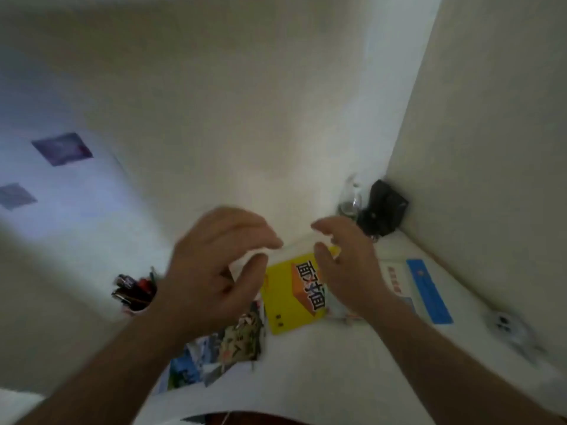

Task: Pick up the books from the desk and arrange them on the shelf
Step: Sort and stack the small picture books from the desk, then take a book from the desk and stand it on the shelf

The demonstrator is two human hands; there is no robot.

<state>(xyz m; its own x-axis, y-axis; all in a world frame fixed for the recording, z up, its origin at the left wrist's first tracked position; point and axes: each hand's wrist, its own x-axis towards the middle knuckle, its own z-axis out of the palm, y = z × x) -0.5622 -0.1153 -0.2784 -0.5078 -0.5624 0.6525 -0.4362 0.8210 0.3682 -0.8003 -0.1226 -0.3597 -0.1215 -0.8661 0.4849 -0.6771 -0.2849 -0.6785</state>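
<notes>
head view, white desk (352, 363), corner walls (245, 102)

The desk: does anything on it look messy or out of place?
Yes. The yellow book, the picture-covered book and the blue-and-white book lie flat on the desk at different angles, not squared up. Both hands hover over them, holding nothing.

— Dim in here. The cream wall (245, 102) looks flat and grey, with a cooler bluish wash along the left side.

— The whole frame is soft. The left hand (211, 271) smears at its fingers (260, 237), and the right hand (346, 265) is blurred too.

— Only the yellow book (288, 302) reads fairly sharp. The white surface (337, 378) looks washed out, hardly any shadow.

— The wide lens bends the wall corner, and the edges go mushy.
</notes>
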